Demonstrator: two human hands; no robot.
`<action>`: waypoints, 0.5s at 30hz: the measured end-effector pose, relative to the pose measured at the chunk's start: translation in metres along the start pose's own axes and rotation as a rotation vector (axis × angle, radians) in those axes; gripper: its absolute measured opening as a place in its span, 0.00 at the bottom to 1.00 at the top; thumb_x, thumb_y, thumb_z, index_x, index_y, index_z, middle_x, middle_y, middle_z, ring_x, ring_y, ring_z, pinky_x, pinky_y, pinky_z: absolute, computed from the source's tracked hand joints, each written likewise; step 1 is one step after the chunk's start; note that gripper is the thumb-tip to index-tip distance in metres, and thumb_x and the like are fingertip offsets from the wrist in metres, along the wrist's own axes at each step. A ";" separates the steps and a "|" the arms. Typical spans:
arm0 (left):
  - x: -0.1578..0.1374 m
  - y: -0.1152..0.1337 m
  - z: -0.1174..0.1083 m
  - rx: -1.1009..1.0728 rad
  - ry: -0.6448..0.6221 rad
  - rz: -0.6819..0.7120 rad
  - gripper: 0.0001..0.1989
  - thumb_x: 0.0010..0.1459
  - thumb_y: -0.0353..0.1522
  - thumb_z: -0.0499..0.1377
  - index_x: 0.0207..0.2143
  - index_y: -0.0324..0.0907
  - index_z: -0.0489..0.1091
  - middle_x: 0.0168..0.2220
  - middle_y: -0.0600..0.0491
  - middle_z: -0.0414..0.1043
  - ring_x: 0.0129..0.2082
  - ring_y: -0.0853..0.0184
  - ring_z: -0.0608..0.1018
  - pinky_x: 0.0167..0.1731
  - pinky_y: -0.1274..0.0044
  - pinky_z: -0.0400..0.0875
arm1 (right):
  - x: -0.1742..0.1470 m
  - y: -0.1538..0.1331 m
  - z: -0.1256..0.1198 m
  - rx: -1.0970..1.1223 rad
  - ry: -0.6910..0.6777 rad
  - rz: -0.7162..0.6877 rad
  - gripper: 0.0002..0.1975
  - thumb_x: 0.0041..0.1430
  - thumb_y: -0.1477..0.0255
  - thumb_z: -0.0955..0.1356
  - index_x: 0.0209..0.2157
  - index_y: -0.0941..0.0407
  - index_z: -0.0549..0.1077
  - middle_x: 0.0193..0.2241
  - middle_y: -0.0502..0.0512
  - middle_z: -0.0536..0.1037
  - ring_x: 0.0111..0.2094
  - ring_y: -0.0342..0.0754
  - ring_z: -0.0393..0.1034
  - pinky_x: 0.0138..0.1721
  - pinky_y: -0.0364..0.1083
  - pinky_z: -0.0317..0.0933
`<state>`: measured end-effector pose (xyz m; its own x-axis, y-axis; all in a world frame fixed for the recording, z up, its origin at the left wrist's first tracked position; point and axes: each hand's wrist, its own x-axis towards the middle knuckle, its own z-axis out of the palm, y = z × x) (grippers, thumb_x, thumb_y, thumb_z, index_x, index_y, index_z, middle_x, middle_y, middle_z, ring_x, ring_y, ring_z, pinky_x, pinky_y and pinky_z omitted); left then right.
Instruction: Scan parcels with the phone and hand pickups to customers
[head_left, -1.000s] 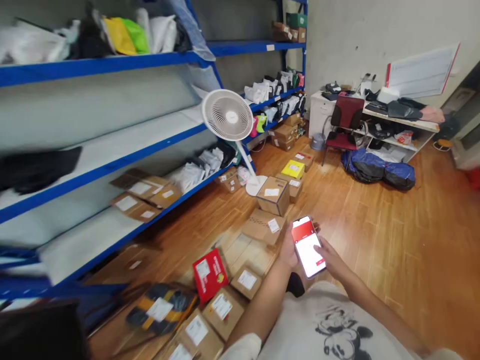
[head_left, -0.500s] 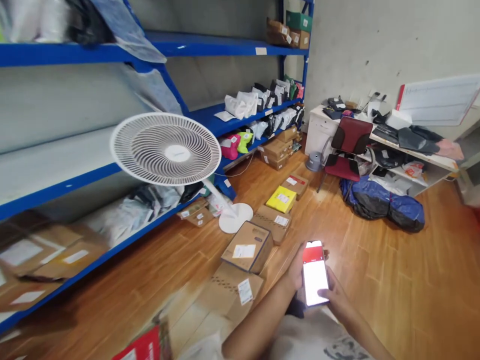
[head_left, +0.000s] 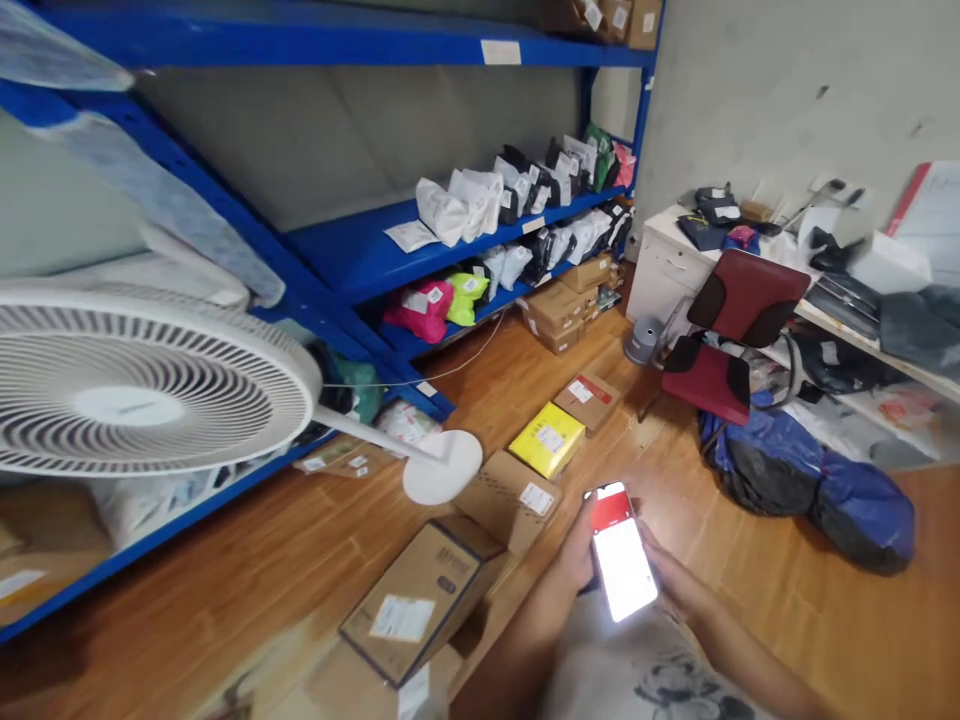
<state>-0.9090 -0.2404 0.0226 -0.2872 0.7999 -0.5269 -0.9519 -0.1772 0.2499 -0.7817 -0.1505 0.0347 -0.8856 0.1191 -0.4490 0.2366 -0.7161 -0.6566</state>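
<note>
A lit smartphone (head_left: 619, 553) with a red band at the top of its white screen sits low in the middle of the head view. My left hand (head_left: 578, 548) grips its left edge. My right hand (head_left: 670, 577) supports it from the right and below, fingers curled under the phone. Both forearms rise from the bottom edge over my white printed shirt (head_left: 637, 670). Just left of the hands, cardboard boxes (head_left: 420, 600) with shipping labels lie on the wooden floor.
A white standing fan (head_left: 135, 385) fills the left, its base (head_left: 442, 468) on the floor. Blue shelving (head_left: 420, 245) holds bagged parcels. A yellow box (head_left: 547, 440), a red chair (head_left: 731, 345), dark blue bags (head_left: 817, 480) and a cluttered white desk (head_left: 847, 290) stand ahead.
The view has advanced past the fan, which now looms larger at the left. The chair and far shelves appear closer. Both hands keep hold of the phone.
</note>
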 end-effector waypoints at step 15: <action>0.241 0.166 -0.064 -0.115 0.134 0.105 0.32 0.47 0.57 0.68 0.39 0.37 0.81 0.35 0.44 0.83 0.34 0.57 0.83 0.39 0.71 0.76 | 0.305 -0.095 -0.073 -0.291 -0.163 0.219 0.49 0.55 0.48 0.73 0.70 0.46 0.49 0.40 0.57 0.77 0.28 0.50 0.74 0.22 0.46 0.68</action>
<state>-1.1431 -0.1140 -0.1152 -0.3898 0.6917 -0.6079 -0.9197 -0.3260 0.2187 -1.0452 0.0039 -0.0839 -0.8479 -0.1424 -0.5107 0.5095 -0.4850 -0.7107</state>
